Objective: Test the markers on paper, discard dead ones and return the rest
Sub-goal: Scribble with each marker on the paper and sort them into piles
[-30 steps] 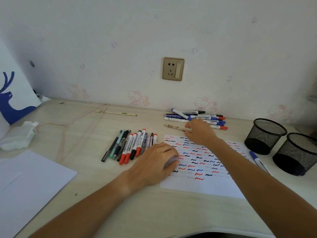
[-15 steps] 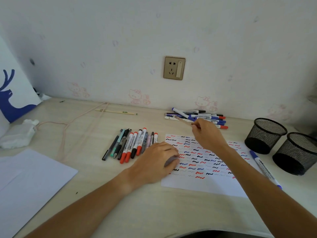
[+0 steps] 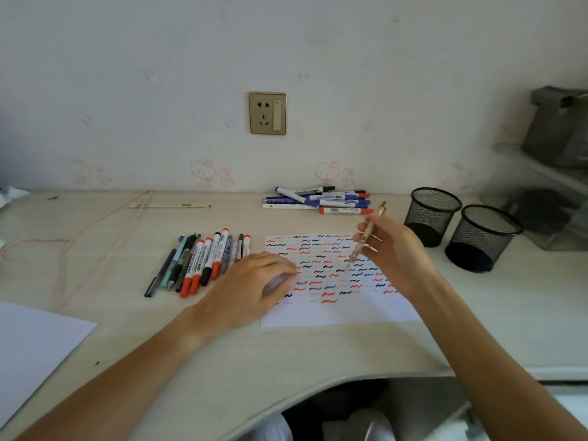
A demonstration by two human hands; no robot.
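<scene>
Mesh cups [image 3: 432, 214], seemingly without markers.

paper [image 3: 334, 313]: white, red/blue/black squiggle rows | mesh cups [image 3: 432, 214] at 3 o'clock: black | desk [image 3: 127, 319]: pale wood grain | wall stickers [image 3: 210, 173]: pink cats

Paper [image 3: 334, 313]: left part hidden under left hand [image 3: 245, 291].
Marker [image 3: 361, 243]: motion-blurred, tip indistinct.
Sheet [image 3: 31, 345]: cut by left edge.
Marker labels: unreadable.
</scene>
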